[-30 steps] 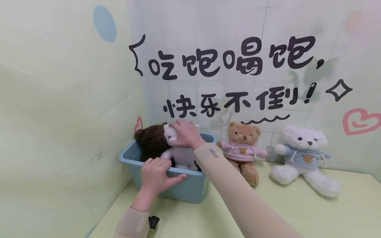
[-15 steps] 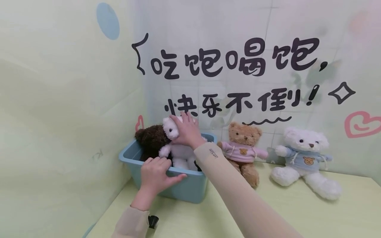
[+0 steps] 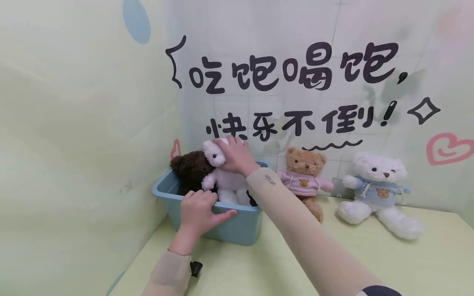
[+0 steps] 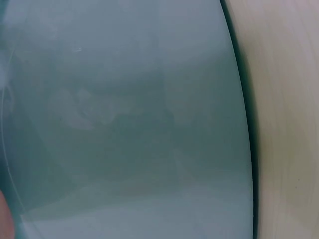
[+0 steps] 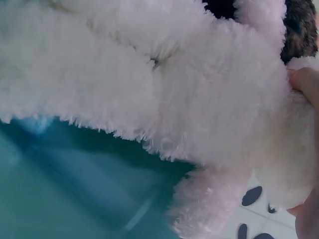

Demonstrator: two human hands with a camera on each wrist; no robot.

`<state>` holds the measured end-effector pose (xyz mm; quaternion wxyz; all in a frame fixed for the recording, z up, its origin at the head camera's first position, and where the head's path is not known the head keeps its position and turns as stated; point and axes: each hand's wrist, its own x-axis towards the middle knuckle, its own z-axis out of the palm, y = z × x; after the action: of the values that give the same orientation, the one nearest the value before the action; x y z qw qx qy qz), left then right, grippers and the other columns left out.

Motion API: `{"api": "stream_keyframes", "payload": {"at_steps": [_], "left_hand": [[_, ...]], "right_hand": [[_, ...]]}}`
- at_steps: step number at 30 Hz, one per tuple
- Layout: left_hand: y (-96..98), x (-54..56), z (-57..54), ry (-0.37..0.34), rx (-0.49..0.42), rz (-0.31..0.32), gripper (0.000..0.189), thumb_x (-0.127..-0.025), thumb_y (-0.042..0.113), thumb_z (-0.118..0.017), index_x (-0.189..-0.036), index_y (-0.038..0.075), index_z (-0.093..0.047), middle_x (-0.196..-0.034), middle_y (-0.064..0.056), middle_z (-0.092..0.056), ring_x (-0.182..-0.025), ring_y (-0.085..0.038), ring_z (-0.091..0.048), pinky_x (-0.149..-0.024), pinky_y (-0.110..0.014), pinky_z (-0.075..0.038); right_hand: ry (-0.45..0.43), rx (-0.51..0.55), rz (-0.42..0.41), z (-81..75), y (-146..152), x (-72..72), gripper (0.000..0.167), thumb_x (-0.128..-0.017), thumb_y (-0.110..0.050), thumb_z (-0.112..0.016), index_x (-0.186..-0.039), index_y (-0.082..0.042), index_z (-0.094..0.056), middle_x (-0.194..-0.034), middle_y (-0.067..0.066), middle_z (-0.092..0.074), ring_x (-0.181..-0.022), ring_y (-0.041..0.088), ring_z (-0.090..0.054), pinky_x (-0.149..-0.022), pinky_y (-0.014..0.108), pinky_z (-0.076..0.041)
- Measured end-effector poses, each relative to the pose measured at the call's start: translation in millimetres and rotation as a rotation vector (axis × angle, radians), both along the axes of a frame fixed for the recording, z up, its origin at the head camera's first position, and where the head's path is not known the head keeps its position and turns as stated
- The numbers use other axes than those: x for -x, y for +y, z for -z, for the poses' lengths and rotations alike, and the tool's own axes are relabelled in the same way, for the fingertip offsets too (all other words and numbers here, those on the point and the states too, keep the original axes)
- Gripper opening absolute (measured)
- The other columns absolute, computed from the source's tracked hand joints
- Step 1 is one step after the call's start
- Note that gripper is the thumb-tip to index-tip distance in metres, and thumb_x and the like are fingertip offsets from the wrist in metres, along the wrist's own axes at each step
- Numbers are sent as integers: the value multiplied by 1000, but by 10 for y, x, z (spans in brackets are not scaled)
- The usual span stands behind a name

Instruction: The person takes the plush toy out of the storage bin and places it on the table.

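Note:
In the head view a white plush toy [image 3: 228, 181] sits upright in a blue plastic bin [image 3: 233, 228]. My right hand [image 3: 237, 156] grips its head from the right side, thumb and fingers spread round it. The right wrist view shows the toy's fluffy white body [image 5: 214, 89] above the bin's inner wall [image 5: 79, 184]. With my left hand [image 3: 198, 211] I hold the bin's front rim, fingers hooked over it and thumb along the outside. A dark brown plush toy [image 3: 189, 164] leans in the bin left of the white one. The left wrist camera faces the bin's outer wall [image 4: 124, 124].
Right of the bin, a tan teddy bear [image 3: 305, 164] in a pink hoodie leans on the back wall. Farther right sits a white teddy bear [image 3: 381, 168] in a blue hoodie. All stand on a pale yellow table [image 3: 370, 255]; a side wall [image 3: 74, 164] rises at left.
My right hand has raised the white plush toy a little inside the bin, so more of its face and body shows. My left hand stays on the rim. The head view has shifted slightly.

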<state>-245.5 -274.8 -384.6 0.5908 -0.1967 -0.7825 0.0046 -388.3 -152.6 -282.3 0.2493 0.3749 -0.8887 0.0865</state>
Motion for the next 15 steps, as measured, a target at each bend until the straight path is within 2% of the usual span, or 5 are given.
{"api": "stream_keyframes", "payload": {"at_steps": [7, 11, 15], "left_hand": [[44, 2, -4, 7, 5, 4, 69, -79, 82, -41, -54, 19, -28, -49, 6, -24, -40, -14, -26, -44, -28, -22], [34, -2, -13, 27, 0, 10, 69, -78, 82, -43, -55, 19, -26, -51, 7, -21, -41, -13, -23, -44, -27, -19], [12, 0, -27, 16, 3, 9, 69, -79, 82, -43, -55, 19, -28, -52, 7, -20, -41, -13, -24, -44, -28, -20]], "right_hand": [[101, 16, -25, -290, 120, -5, 78, -76, -46, -74, -144, -30, -39, -132, 11, -45, -117, 30, -46, -90, 49, -39], [128, 56, -39, -524, 193, -26, 81, -76, -45, -76, -144, -28, -37, -133, 14, -44, -117, 32, -46, -93, 48, -40], [180, 74, -42, -775, 283, -48, 84, -75, -46, -78, -145, -26, -35, -137, 15, -41, -119, 33, -46, -96, 47, -39]]}}
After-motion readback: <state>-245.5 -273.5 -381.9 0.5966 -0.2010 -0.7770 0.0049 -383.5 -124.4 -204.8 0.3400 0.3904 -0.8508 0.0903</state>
